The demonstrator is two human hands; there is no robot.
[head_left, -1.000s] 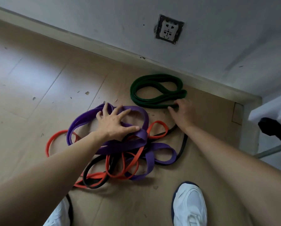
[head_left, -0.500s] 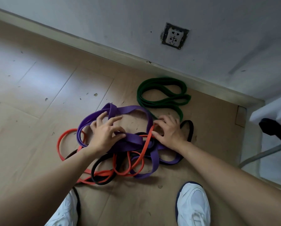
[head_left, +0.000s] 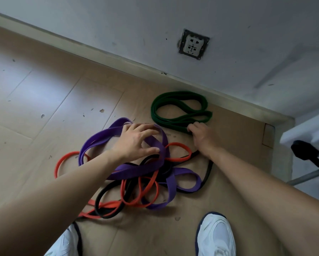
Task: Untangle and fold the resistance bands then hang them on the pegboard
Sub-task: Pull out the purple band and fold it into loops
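A tangle of resistance bands lies on the wooden floor: a wide purple band [head_left: 99, 139], a thin orange band [head_left: 142, 189] and a black band [head_left: 107, 211], looped through one another. A folded green band [head_left: 175, 108] lies apart, near the skirting board. My left hand [head_left: 134, 141] rests spread over the top loop of the purple band, fingers apart. My right hand [head_left: 201, 135] has its fingers curled on the near end of the green band. No pegboard is in view.
The wall with a socket [head_left: 193, 44] runs along the back. My two white shoes [head_left: 216, 237] stand at the bottom edge. At the right, a white object with a black part [head_left: 302, 150] and a metal tube stick into view.
My right hand left the middle of the tangle and moved up to the green band's near end. My left hand shifted up onto the purple band's top loop.
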